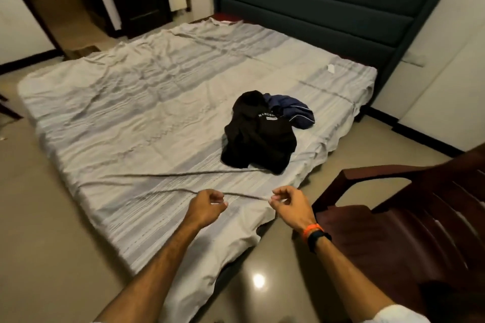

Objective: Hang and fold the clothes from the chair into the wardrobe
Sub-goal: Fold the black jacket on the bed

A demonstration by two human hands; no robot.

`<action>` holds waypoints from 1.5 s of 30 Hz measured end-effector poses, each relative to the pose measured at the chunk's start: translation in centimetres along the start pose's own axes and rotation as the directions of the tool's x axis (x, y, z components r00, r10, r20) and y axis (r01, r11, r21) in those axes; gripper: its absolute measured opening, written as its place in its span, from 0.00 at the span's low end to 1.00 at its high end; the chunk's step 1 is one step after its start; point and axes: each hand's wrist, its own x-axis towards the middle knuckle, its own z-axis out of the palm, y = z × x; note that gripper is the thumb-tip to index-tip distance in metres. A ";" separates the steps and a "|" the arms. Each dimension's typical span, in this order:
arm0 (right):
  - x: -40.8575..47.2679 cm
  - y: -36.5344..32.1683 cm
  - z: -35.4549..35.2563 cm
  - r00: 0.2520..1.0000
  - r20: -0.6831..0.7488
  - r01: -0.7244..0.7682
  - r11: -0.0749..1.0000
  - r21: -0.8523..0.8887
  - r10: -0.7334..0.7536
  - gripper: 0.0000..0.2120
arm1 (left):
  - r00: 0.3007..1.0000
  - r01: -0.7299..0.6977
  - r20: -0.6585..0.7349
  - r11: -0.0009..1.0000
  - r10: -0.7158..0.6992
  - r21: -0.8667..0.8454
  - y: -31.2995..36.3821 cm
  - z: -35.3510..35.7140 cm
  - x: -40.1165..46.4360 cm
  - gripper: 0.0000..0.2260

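Presently, the soft, limp black garment (258, 134) beyond both loosely curled, empty hands (207, 206) (290, 204) is best gripped at the shoulders.

Beyond both hands (207, 206) a heap of clothes (259, 136) lies on the bed (131, 113) (headboard (328, 5) farther back); the chair (406, 231) stands right of them
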 end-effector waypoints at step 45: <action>47.6 -1.5 -0.2 0.947 0.200 -0.205 0.952 -0.226 0.252 0.08 | 0.956 0.217 -0.209 0.975 -0.204 0.044 15.7 10.1 45.5 0.06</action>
